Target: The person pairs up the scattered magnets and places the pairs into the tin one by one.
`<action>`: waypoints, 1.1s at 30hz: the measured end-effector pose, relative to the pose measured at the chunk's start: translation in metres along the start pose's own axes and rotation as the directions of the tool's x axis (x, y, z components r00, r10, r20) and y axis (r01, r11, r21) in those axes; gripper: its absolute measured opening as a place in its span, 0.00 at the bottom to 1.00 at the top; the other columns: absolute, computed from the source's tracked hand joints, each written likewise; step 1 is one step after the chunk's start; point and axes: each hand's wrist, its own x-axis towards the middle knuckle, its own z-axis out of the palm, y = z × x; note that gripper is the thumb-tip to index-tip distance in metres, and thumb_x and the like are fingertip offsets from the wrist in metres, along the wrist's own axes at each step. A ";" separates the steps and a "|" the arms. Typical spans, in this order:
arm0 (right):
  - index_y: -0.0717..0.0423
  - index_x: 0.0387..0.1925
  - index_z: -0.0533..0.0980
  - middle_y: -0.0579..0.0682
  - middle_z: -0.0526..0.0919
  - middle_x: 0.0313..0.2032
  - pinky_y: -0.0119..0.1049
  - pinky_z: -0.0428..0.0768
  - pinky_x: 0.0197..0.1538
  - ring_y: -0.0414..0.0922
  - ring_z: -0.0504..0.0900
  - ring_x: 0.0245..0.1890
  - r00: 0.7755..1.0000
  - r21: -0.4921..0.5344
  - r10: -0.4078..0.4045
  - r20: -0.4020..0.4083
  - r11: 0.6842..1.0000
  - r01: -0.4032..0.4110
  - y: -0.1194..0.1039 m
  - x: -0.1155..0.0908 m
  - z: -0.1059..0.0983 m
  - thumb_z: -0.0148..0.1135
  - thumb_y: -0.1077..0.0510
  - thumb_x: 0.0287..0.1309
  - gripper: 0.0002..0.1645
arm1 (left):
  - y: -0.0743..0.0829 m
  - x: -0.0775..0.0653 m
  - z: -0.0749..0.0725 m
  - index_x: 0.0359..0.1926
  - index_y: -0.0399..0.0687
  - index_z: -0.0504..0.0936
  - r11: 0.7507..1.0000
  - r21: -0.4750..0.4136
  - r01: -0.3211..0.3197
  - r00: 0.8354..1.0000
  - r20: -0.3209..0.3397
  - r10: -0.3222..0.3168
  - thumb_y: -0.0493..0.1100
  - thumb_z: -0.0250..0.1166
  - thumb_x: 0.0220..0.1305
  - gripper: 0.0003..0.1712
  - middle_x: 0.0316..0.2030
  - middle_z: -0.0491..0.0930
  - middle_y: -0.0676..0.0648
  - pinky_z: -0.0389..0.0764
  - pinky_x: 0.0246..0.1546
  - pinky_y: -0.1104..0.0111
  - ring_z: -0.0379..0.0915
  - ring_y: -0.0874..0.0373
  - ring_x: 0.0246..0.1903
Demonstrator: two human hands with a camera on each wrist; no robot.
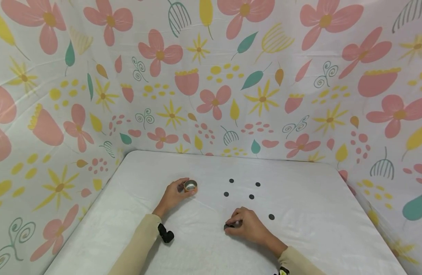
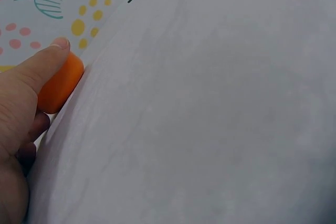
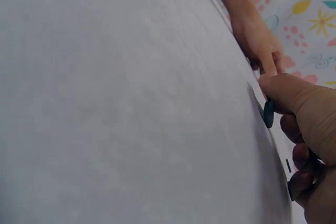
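Note:
On the left of the table my left hand [image 1: 172, 196] holds a small round orange tin [image 1: 195, 190], thumb on one side and fingers round the other. Its open top faces up and shows a shiny metal inside. The left wrist view shows the tin's smooth orange side [image 2: 64, 85] under the thumb. Near the table's middle my right hand [image 1: 249, 226] pinches a small dark disc [image 1: 227, 227] between thumb and fingers, close to the tabletop. In the right wrist view the disc [image 3: 269, 114] stands on edge below the thumb. Another dark piece [image 3: 292, 190] shows beside the curled lower fingers; whether they hold it I cannot tell.
Several dark discs lie flat and apart beyond my right hand, among them one at the back [image 1: 231, 180] and one nearer the right wrist [image 1: 271, 217]. A white cloth covers the table [image 1: 197, 248]. Flower-patterned curtains [image 1: 211, 126] hang behind and at both sides.

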 end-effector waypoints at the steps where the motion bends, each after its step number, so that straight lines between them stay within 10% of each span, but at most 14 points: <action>1: 0.42 0.34 0.91 0.31 0.82 0.31 0.29 0.76 0.38 0.34 0.76 0.34 1.000 0.004 0.004 0.001 1.000 -0.004 0.000 -0.001 -0.001 0.83 0.48 0.47 0.11 | 0.000 0.000 0.000 0.68 0.44 0.76 1.000 0.004 0.001 1.000 -0.001 -0.001 0.53 0.78 0.58 0.40 0.56 0.82 0.46 0.77 0.54 0.55 0.77 0.53 0.49; 33: 0.41 0.35 0.90 0.31 0.83 0.33 0.31 0.79 0.38 0.34 0.79 0.35 0.999 0.099 -0.026 -0.038 0.995 0.029 0.002 -0.002 -0.009 0.82 0.48 0.48 0.10 | 0.002 -0.001 0.003 0.67 0.45 0.77 1.000 0.006 0.016 1.000 -0.015 -0.016 0.51 0.78 0.59 0.38 0.59 0.81 0.45 0.77 0.59 0.51 0.79 0.49 0.56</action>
